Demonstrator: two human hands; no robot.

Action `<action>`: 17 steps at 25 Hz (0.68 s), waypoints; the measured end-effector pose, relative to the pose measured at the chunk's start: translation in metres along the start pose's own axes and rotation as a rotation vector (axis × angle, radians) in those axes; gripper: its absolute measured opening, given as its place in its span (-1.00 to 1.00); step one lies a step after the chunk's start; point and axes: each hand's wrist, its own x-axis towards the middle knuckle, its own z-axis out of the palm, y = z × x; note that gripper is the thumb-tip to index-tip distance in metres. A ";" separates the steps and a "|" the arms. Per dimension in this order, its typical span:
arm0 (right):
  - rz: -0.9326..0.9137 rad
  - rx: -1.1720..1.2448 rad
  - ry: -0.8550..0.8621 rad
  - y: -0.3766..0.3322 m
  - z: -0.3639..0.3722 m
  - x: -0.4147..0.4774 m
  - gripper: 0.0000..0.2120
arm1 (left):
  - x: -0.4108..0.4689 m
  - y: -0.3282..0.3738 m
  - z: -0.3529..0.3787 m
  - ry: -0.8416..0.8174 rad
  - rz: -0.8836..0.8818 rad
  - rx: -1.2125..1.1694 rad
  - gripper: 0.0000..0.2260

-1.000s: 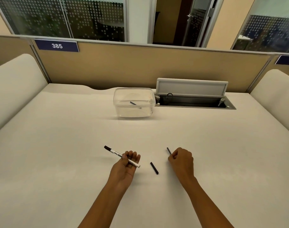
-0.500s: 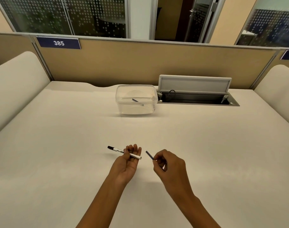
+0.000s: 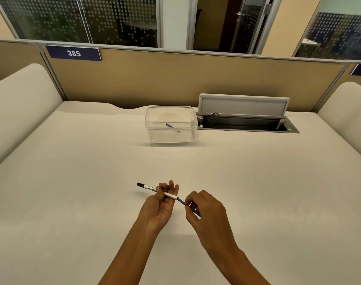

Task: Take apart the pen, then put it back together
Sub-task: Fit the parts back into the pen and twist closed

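A broad cream desk (image 3: 72, 182) with a matte, faintly grained top fills the view, closed at the back by a tan fabric partition (image 3: 175, 79) carrying a navy plate (image 3: 73, 53) that reads 385. Behind the partition stand glass walls frosted with dot patterns and a dark doorway. At the desk's far edge sits a clear plastic tub (image 3: 171, 124), squarish with rounded corners, holding a short dark stick-like piece (image 3: 169, 125); just right of the tub a grey cable hatch (image 3: 245, 118) stands with its lid raised.

Well in front of the tub, both hands meet over the desk. The left hand (image 3: 161, 204), palm up with fingers curled, grips the white pen barrel (image 3: 153, 189), whose black end points away to the left. The right hand (image 3: 204, 210) pinches a thin dark refill (image 3: 181, 200) between thumb and fingertips, its forward end at the barrel's open mouth; whether it has entered cannot be made out from here.

Half a second ago the refill was held clear of the barrel with a gap between them, and the right hand has since closed in. A second ago a small black piece lay on the desk between the hands; it is not visible now, perhaps hidden under the right hand.
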 end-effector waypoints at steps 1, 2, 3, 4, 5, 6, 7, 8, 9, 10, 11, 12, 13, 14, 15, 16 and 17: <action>-0.008 -0.008 0.003 -0.001 0.000 0.002 -0.95 | -0.001 -0.001 0.000 -0.002 -0.006 0.011 -0.77; -0.012 -0.001 0.014 -0.001 -0.001 0.003 -0.95 | -0.001 -0.002 0.001 0.000 -0.020 0.010 -0.77; -0.014 0.025 0.030 -0.003 -0.001 0.005 -0.93 | -0.003 -0.003 0.001 0.003 -0.037 -0.005 -0.77; -0.016 0.064 0.052 -0.005 -0.001 0.007 -0.92 | -0.004 -0.005 0.003 0.006 -0.054 -0.027 -0.77; -0.020 0.106 0.076 -0.008 -0.002 0.008 -0.89 | -0.006 -0.005 0.005 0.007 -0.070 -0.048 -0.78; -0.024 0.144 0.094 -0.011 -0.003 0.009 -0.86 | -0.007 -0.006 0.006 0.009 -0.083 -0.066 -0.78; -0.022 0.181 0.101 -0.013 -0.004 0.009 -0.82 | -0.007 -0.005 0.007 0.013 -0.091 -0.084 -0.79; -0.002 0.219 0.089 -0.015 -0.004 0.009 -0.76 | -0.006 -0.004 0.008 0.018 -0.094 -0.097 -0.79; 0.031 0.252 0.054 -0.016 -0.006 0.008 -0.71 | -0.006 -0.003 0.008 0.022 -0.094 -0.103 -0.80; 0.072 0.273 0.010 -0.018 -0.008 0.007 -0.67 | -0.006 -0.002 0.009 0.025 -0.094 -0.102 -0.80; 0.107 0.288 -0.032 -0.019 -0.011 0.007 -0.64 | -0.007 -0.002 0.010 0.025 -0.098 -0.097 -0.81; 0.134 0.301 -0.074 -0.019 -0.014 0.007 -0.61 | -0.008 -0.001 0.010 0.028 -0.102 -0.093 -0.81; 0.153 0.313 -0.120 -0.018 -0.016 0.008 -0.58 | -0.009 -0.001 0.011 0.028 -0.104 -0.086 -0.81; 0.166 0.316 -0.157 -0.017 -0.018 0.008 -0.55 | -0.010 -0.001 0.011 0.026 -0.105 -0.075 -0.82; 0.174 0.313 -0.173 -0.017 -0.019 0.009 -0.55 | -0.010 0.000 0.010 0.021 -0.108 -0.063 -0.82; 0.178 0.311 -0.164 -0.017 -0.019 0.011 -0.59 | -0.010 -0.001 0.009 0.013 -0.119 -0.051 -0.83; 0.183 0.318 -0.134 -0.018 -0.019 0.012 -0.66 | -0.010 -0.001 0.009 0.002 -0.135 -0.037 -0.83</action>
